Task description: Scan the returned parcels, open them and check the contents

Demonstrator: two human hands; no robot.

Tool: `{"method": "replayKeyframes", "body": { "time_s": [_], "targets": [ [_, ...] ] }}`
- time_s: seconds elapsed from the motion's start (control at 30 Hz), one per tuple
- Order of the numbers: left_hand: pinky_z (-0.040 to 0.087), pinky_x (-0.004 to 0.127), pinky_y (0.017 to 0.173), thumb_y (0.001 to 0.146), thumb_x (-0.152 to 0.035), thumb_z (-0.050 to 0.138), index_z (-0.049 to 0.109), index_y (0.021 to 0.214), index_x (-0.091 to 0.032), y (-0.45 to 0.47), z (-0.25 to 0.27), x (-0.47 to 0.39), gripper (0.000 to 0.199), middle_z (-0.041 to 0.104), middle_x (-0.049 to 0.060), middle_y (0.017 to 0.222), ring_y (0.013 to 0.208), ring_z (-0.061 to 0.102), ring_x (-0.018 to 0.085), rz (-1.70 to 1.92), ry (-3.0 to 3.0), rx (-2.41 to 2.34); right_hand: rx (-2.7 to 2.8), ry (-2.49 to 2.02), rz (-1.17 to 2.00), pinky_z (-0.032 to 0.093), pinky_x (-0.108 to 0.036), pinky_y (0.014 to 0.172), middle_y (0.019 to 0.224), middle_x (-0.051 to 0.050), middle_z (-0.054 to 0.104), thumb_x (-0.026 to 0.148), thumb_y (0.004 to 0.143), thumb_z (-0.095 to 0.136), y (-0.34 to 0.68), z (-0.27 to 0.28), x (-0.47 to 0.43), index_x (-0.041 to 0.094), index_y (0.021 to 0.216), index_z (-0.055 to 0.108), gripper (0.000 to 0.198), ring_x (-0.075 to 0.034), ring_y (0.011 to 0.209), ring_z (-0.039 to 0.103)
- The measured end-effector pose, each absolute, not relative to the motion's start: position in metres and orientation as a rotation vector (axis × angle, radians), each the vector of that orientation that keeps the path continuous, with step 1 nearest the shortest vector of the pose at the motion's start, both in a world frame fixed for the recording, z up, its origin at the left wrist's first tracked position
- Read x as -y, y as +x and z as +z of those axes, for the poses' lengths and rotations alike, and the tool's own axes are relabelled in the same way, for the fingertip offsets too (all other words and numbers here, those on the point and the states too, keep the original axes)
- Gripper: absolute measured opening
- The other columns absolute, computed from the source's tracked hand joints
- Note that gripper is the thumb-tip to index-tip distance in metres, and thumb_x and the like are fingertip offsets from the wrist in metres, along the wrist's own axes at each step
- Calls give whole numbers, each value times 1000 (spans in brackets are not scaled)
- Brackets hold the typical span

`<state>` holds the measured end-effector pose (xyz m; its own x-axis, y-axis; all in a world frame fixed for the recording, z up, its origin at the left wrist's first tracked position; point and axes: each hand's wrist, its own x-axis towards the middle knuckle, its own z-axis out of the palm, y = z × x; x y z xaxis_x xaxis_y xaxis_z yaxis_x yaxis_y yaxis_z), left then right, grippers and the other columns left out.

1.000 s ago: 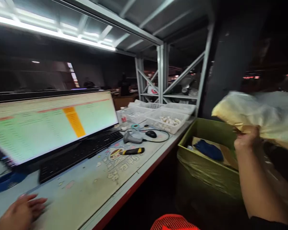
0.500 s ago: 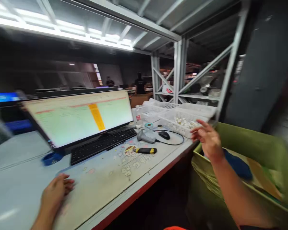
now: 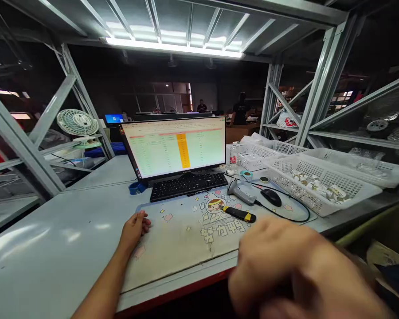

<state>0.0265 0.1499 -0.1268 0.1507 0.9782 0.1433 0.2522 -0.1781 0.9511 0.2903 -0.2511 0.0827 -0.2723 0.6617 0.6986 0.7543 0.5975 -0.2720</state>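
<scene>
My left hand [image 3: 134,231] rests on the left part of the printed desk mat [image 3: 179,248], side down, with its fingers loosely bent and a little apart and nothing seen in them. Close to the camera at lower right, my right hand [image 3: 279,261] is smeared by motion; its fingers are hidden, so I cannot tell what they hold. Just beyond it on the mat lies a black and yellow utility knife [image 3: 238,214]. A grey barcode scanner [image 3: 241,193] and a black mouse [image 3: 271,197] are behind the knife. Above my left hand is a black keyboard [image 3: 188,184].
A lit monitor [image 3: 176,148] stands behind the keyboard, beside a blue tape roll [image 3: 137,188]. White plastic baskets [image 3: 322,208], one with small white packets [image 3: 319,186], line the right side. A green bin [image 3: 375,223] is at lower right. Metal shelf posts [image 3: 322,79] frame the desk.
The view has swung left. My right hand has moved from beside the basket, above the green bin, to near the camera. My left hand stays on the mat.
</scene>
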Motion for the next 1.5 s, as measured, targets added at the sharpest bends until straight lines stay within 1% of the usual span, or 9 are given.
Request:
{"method": "replayKeyframes", "body": {
  "time_s": [0.1, 0.17, 0.23, 0.33, 0.5, 0.77, 1.03, 1.27, 1.5],
  "targets": [
    [40, 29, 46, 71, -94, 59, 62, 95, -17, 27, -128, -155, 81, 67, 4, 70, 51, 56, 18, 1110, 1549, -1151, 1874, -1181, -254, 62, -32, 80, 95, 0, 76, 36, 104, 54, 368, 59, 191, 29, 151, 56, 47, -17, 82, 71],
    [38, 28, 45, 59, -99, 62, 59, 91, -18, 28, -130, -158, 87, 65, 3, 66, 49, 54, 17, 1120, 1534, -1131, 1645, -1481, -451, 62, -39, 87, 105, -6, 77, 37, 102, 54, 446, 18, 156, 23, 146, 60, 47, -21, 91, 73],
    [37, 27, 46, 57, -100, 61, 59, 90, -18, 29, -132, -160, 89, 65, 2, 64, 49, 54, 16, 1111, 1527, -1136, 1497, -1757, -574, 58, -51, 99, 119, -14, 76, 42, 98, 53, 524, -37, 136, 18, 133, 70, 46, -31, 110, 71],
    [36, 27, 46, 57, -101, 59, 58, 88, -18, 30, -134, -162, 89, 65, 2, 63, 47, 54, 16, 1096, 1523, -1153, 1406, -2005, -582, 53, -59, 106, 123, -18, 74, 51, 94, 51, 607, -117, 133, 17, 124, 73, 51, -38, 119, 67],
    [36, 27, 45, 64, -96, 56, 57, 87, -20, 32, -134, -159, 80, 64, 1, 63, 46, 54, 15, 1095, 1547, -1147, 1396, -2070, -517, 52, -56, 111, 133, -16, 70, 62, 97, 47, 644, -190, 139, 19, 137, 66, 62, -36, 124, 66],
    [40, 29, 47, 72, -88, 54, 57, 83, -20, 34, -136, -156, 69, 63, 1, 61, 45, 51, 15, 1095, 1564, -1132, 1537, -2027, -531, 56, -56, 107, 138, -17, 67, 60, 96, 45, 674, -225, 121, 22, 140, 68, 63, -38, 121, 70],
    [40, 30, 50, 78, -84, 52, 57, 82, -21, 34, -134, -155, 63, 63, 1, 62, 45, 50, 15, 1057, 1615, -1111, 1577, -1887, -415, 50, -63, 115, 138, -14, 68, 61, 92, 54, 689, -235, 121, 30, 137, 72, 58, -42, 125, 68],
    [41, 29, 52, 79, -83, 52, 57, 81, -21, 34, -133, -152, 63, 63, 2, 63, 47, 50, 15, 1043, 1638, -1128, 1533, -1987, -325, 59, -64, 101, 146, -15, 64, 68, 91, 51, 688, -233, 121, 30, 143, 69, 66, -45, 125, 68],
    [42, 30, 51, 78, -85, 52, 57, 80, -21, 33, -132, -151, 64, 64, 3, 62, 47, 51, 16, 1049, 1644, -1122, 1565, -1965, -405, 57, -63, 105, 143, -17, 65, 66, 93, 48, 687, -234, 117, 26, 139, 71, 65, -44, 128, 66]
  ]
}}
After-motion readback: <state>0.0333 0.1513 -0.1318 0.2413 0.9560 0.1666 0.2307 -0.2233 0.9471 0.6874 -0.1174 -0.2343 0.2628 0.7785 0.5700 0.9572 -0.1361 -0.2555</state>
